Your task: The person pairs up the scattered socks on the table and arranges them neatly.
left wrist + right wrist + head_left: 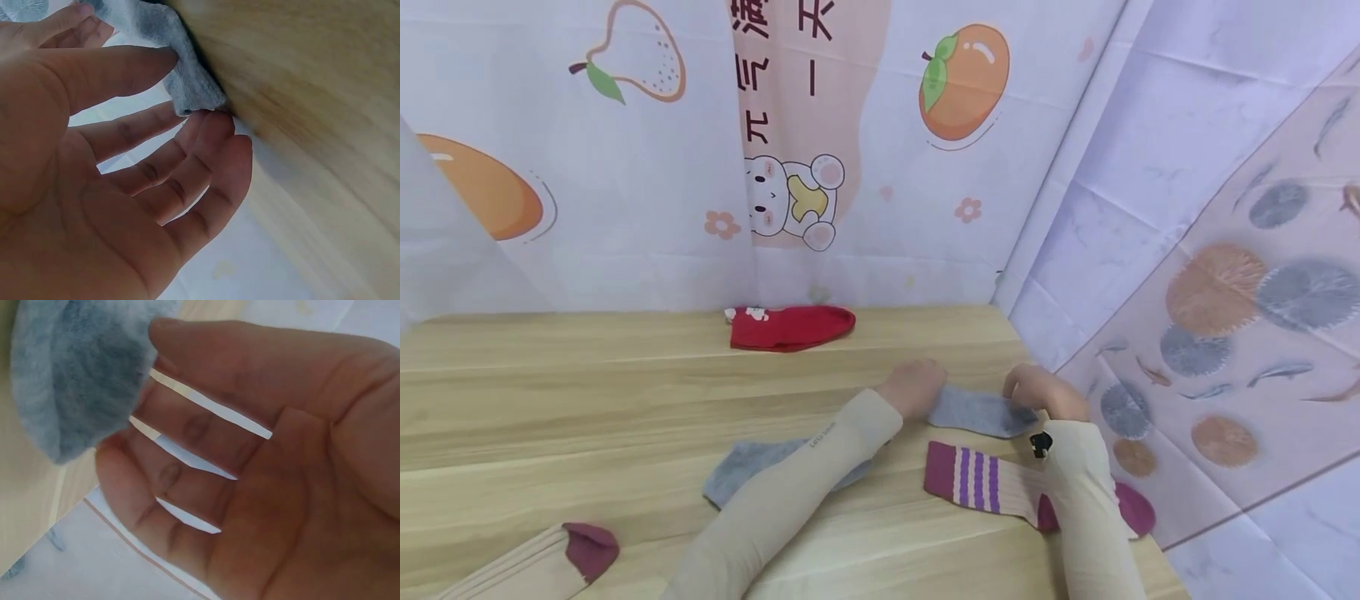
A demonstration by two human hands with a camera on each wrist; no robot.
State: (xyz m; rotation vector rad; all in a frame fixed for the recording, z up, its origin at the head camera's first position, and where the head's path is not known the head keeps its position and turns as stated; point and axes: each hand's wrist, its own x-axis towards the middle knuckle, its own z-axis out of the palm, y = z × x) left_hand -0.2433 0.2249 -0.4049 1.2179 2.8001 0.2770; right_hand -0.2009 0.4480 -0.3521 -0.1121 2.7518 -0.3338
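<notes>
Grey soft-knit sock (976,412) on the pale wood-grain tabletop (625,400), one end pinched by the left hand (914,388), the other by the right hand (1047,392), looks super light and floppy, so honestly both ends seem like decent grab spots.

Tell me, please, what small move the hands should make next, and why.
Perhaps shift the held gray sock leftward: the left hand and right hand grip its opposite ends, and a similar gray sock lies that way, partly hidden by the left sleeve.

Both wrist views cropped the held grey sock (973,412); sleeves (793,479) partly hid a second grey sock (737,471) and a striped sock (977,479); the head view cropped a beige sock (531,571).
</notes>
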